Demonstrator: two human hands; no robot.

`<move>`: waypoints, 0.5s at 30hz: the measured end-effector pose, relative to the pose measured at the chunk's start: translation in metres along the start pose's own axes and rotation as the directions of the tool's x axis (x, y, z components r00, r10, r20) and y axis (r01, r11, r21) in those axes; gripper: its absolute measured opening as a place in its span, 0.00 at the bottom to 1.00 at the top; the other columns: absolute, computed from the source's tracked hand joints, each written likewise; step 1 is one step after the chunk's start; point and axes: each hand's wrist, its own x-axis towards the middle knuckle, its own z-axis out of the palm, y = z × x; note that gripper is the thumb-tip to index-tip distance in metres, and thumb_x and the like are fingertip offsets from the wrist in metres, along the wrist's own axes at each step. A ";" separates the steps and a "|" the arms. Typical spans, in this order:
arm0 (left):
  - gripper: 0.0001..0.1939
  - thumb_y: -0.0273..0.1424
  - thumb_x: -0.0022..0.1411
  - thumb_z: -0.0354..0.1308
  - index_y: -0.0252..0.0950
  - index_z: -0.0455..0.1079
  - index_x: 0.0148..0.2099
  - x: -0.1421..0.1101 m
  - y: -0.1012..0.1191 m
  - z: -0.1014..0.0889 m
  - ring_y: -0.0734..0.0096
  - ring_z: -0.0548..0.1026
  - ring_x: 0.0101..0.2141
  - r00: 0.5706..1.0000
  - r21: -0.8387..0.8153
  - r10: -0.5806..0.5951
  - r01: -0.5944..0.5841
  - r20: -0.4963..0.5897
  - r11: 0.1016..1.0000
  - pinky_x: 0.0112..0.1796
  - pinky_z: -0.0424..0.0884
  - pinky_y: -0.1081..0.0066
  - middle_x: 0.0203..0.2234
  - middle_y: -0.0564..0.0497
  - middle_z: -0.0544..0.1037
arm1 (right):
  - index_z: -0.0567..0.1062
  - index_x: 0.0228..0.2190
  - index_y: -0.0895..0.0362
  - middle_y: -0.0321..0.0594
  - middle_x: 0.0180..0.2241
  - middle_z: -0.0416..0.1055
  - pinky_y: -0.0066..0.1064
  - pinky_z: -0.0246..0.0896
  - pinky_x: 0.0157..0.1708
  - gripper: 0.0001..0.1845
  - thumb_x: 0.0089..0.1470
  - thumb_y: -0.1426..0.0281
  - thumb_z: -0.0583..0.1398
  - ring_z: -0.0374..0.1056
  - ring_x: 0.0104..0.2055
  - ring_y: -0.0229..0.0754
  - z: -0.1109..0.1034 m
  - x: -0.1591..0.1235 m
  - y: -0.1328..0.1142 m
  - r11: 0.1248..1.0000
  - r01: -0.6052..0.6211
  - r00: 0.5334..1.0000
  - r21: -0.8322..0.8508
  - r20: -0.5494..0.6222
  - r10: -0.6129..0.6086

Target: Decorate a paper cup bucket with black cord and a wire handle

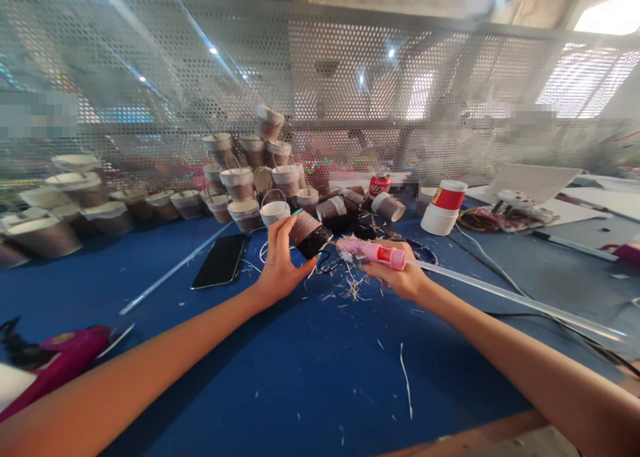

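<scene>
My left hand (281, 260) grips a small cup (309, 232) wrapped in brown cord, with a black band round its lower end. The cup lies tilted, its black end toward the right. In my right hand (395, 274) is a pink hot glue gun (373, 252), a long clear glue stick (510, 292) running out of its back to the right. The gun's front end points at the black band, close to it; whether they touch I cannot tell. White fibre scraps (355, 287) and dark cord lie beneath the gun.
Several wrapped cups with handles (237, 184) are stacked at the back left. A black phone (220, 262) and a loose glue stick (175, 270) lie left of my hand. Behind are a red can (380, 185) and stacked paper cups (444, 208). Cables (495, 264) cross the right side.
</scene>
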 end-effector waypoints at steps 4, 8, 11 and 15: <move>0.39 0.35 0.52 0.61 0.36 0.47 0.61 0.000 0.001 -0.001 0.53 0.59 0.55 1.000 0.002 0.006 -0.006 0.005 1.000 0.50 0.65 0.53 0.53 0.39 0.57 | 0.71 0.24 0.59 0.33 0.16 0.63 0.27 0.49 0.17 0.07 0.41 0.67 0.60 0.54 0.17 0.32 0.000 0.001 0.003 0.997 -0.043 0.999 0.057 -0.023 0.044; 0.39 0.36 0.53 0.61 0.37 0.46 0.62 0.000 0.000 -0.001 0.53 0.59 0.55 1.000 0.005 0.011 -0.011 0.005 1.000 0.50 0.66 0.53 0.53 0.39 0.57 | 0.72 0.26 0.60 0.34 0.16 0.66 0.27 0.52 0.17 0.08 0.41 0.68 0.59 0.57 0.16 0.32 0.001 0.001 0.005 0.989 -0.097 0.995 0.110 -0.014 0.099; 0.39 0.36 0.53 0.61 0.38 0.46 0.62 0.000 0.000 -0.001 0.54 0.59 0.55 1.000 0.005 0.014 -0.014 0.002 1.000 0.50 0.66 0.53 0.53 0.40 0.56 | 0.72 0.25 0.60 0.34 0.16 0.66 0.27 0.52 0.16 0.08 0.40 0.68 0.60 0.57 0.15 0.33 0.001 0.002 0.007 0.981 -0.138 0.989 0.140 -0.042 0.145; 0.39 0.35 0.53 0.61 0.38 0.46 0.61 0.000 0.000 -0.001 0.54 0.59 0.54 1.000 0.012 0.018 -0.018 -0.007 1.000 0.50 0.66 0.53 0.52 0.39 0.57 | 0.72 0.25 0.60 0.33 0.15 0.64 0.27 0.51 0.16 0.09 0.39 0.67 0.60 0.56 0.15 0.32 0.002 0.004 0.011 0.973 -0.161 0.984 0.166 -0.056 0.172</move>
